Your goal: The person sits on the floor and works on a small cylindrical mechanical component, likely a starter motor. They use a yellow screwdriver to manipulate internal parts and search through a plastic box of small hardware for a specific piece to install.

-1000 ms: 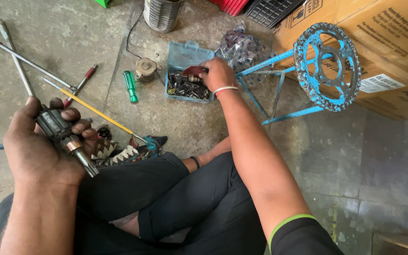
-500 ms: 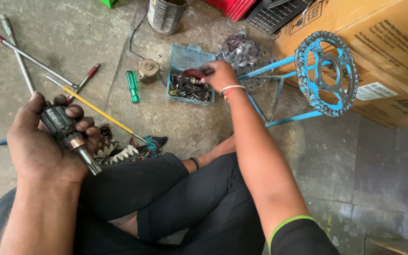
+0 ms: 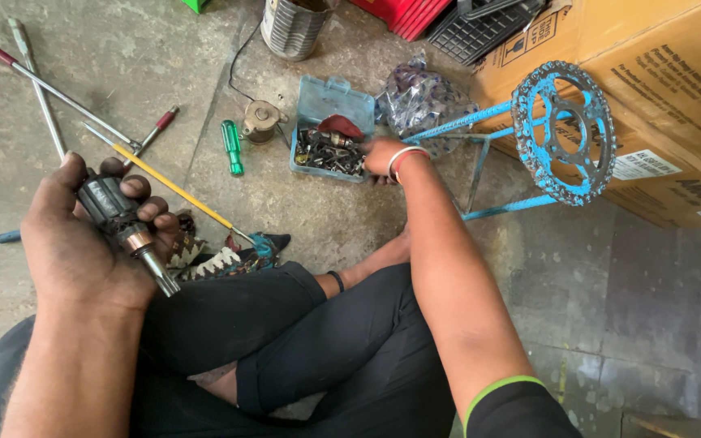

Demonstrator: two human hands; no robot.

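On the grey concrete floor (image 3: 302, 203), the small blue plastic parts box (image 3: 330, 105) of dark screws and fittings lies open, with the right hand (image 3: 381, 156) at its near right edge; whether those fingers grip anything I cannot tell. Picking is best done slowly with fingertips, while the left hand (image 3: 75, 235), curled around the dark cylindrical motor armature with copper end and steel shaft (image 3: 123, 227), holds it steady above the lap.

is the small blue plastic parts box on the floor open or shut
Open. The small blue plastic parts box has its lid folded back flat on the floor, the mixed metal hardware inside is exposed, and the right hand reaches at its edge.
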